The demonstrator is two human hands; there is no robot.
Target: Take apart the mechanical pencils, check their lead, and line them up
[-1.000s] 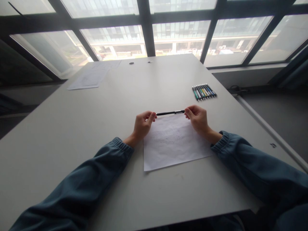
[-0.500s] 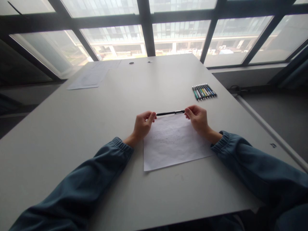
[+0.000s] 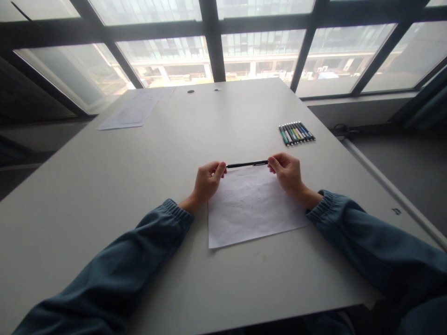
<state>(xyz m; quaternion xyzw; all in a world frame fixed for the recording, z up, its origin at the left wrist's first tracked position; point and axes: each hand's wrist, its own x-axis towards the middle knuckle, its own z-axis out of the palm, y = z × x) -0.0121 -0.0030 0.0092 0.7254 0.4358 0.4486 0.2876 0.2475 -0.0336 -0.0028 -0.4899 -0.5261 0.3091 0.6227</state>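
A dark pen (image 3: 246,164) is held level between my two hands, above the far edge of a white sheet of paper (image 3: 251,209). My left hand (image 3: 208,179) pinches its left end between thumb and fingers. At the clip end, my right hand (image 3: 287,171) pinches it in the same way. Both pen tips are hidden by the fingers. Faint marks show on the paper, too small to read, and my right wrist covers part of its right side.
On the white table (image 3: 104,200), a row of several pens (image 3: 296,133) lies at the right. More papers (image 3: 127,109) rest at the far left. Two small round fittings, one a dark disc (image 3: 190,91), sit near the far edge, with windows beyond.
Hardly anything differs. Both hands keep the same grip on the pen, which may have turned slightly about its length.
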